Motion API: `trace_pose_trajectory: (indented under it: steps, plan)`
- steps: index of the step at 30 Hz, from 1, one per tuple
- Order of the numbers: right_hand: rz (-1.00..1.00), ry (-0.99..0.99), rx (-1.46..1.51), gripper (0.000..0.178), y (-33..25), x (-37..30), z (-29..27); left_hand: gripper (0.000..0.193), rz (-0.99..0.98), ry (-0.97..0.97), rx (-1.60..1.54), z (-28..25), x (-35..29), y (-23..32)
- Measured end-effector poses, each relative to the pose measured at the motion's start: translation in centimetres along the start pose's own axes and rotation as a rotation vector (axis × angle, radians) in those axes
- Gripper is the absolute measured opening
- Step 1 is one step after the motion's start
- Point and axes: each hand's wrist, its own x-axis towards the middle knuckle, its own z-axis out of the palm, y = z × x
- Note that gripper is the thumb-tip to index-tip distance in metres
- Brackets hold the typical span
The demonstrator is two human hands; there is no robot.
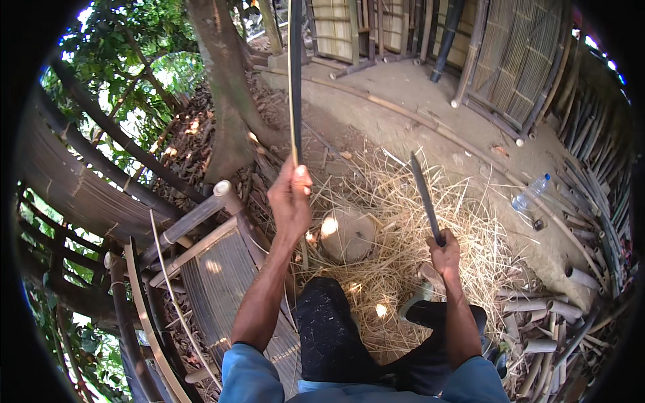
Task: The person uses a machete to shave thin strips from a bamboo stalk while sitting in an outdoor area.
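Observation:
My left hand is raised in front of me, its fingers closed round a long bamboo strip, dark on one side and pale along the edge. The strip stands upright and runs out past the top of the view. Lower and to the right, my right hand grips a machete by its handle, the dark blade pointing up and slightly left. Blade and strip are well apart. Between my hands, beyond my knees, a round wooden chopping block stands among pale shavings.
A bamboo bench is close on my left, with a tree trunk beyond it. Cut bamboo pieces lie at right, near a plastic bottle. Woven bamboo panels lean at the back.

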Motion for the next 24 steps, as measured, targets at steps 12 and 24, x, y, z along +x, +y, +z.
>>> trace_pose_trajectory:
  steps: [12, 24]
  plan:
    - [-0.396, -0.261, 0.042, 0.049, -17.0, -7.0, -0.9, 0.030, -0.330, -0.105, -0.068, -7.2, -9.6, 11.5]
    - [-0.755, -0.344, -0.270, 0.060, -17.3, -12.2, 0.7, 0.017, -0.631, -0.249, -0.251, -7.1, -15.0, 11.2]
